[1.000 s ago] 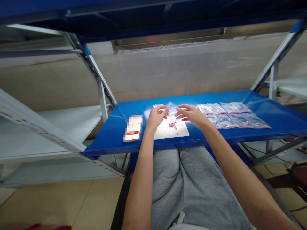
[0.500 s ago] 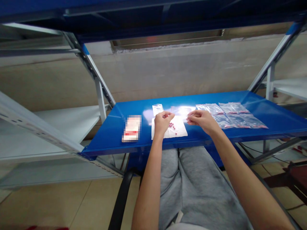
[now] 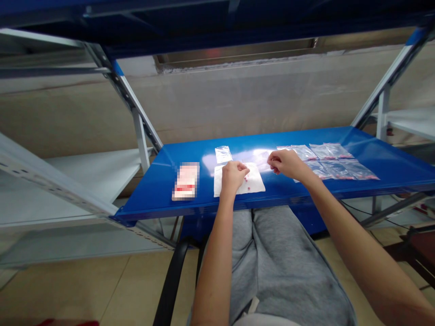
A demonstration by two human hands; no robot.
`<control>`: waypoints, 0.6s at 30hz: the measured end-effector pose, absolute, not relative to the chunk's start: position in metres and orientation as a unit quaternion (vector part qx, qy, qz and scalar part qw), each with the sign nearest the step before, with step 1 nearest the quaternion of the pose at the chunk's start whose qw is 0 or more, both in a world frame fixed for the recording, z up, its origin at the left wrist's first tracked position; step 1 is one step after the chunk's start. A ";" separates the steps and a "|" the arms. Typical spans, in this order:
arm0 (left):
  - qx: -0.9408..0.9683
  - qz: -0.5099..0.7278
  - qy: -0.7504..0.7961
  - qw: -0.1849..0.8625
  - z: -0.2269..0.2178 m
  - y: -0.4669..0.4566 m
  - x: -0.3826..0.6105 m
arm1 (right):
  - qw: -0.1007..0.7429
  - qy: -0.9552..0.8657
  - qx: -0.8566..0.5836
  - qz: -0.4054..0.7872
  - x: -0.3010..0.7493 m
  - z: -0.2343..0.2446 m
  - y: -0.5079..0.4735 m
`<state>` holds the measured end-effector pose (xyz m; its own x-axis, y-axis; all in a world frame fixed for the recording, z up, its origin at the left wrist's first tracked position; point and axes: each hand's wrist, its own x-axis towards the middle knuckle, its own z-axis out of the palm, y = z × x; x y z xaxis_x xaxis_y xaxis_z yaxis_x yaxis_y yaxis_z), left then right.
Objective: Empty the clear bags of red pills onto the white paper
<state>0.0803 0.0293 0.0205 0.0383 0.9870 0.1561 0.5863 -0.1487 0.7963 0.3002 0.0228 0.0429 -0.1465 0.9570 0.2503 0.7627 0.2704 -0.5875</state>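
My left hand [image 3: 234, 175] is over a white cloth or paper sheet [image 3: 220, 186], thumb and fingers pinched together. Whatever sits in that pinch is too small to make out. Small red beads [image 3: 248, 188] lie loose on the sheet, partly covered by my left hand. To the right of the sheet, my right hand [image 3: 283, 163] hovers above the blue tabletop with its fingers curled closed. Its fingertips face left and down, and I cannot tell what they hold. Behind the sheet lies a small clear plastic bag [image 3: 223, 154].
Several clear bags with red contents [image 3: 336, 167] lie in rows on the right of the blue table [image 3: 156, 181]. A blurred-out pale and red item [image 3: 185, 181] lies at the left. Metal posts [image 3: 136, 99] frame the table, and a dark blue shelf [image 3: 204, 27] hangs above.
My left hand has shifted slightly right, covering more of the beads. The fingers of my right hand have curled in more and turned downward.
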 end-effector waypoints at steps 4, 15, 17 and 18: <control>0.663 0.364 0.597 0.268 0.016 0.029 0.083 | 0.286 -0.761 -0.569 0.120 0.301 0.043 0.024; 0.652 0.401 0.588 0.261 0.007 0.034 0.085 | 0.341 -0.708 -0.569 0.242 0.310 0.042 0.020; 0.663 0.397 0.580 0.259 0.005 0.035 0.085 | 0.333 -0.713 -0.570 0.236 0.311 0.041 0.021; 0.668 0.394 0.575 0.259 0.004 0.035 0.085 | 0.332 -0.713 -0.572 0.234 0.312 0.040 0.022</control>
<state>0.0847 0.0349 0.0037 0.0275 0.9730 0.2292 0.5651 -0.2043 0.7994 0.3117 0.0218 0.0400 -0.1247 0.9708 0.2052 0.6605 0.2355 -0.7129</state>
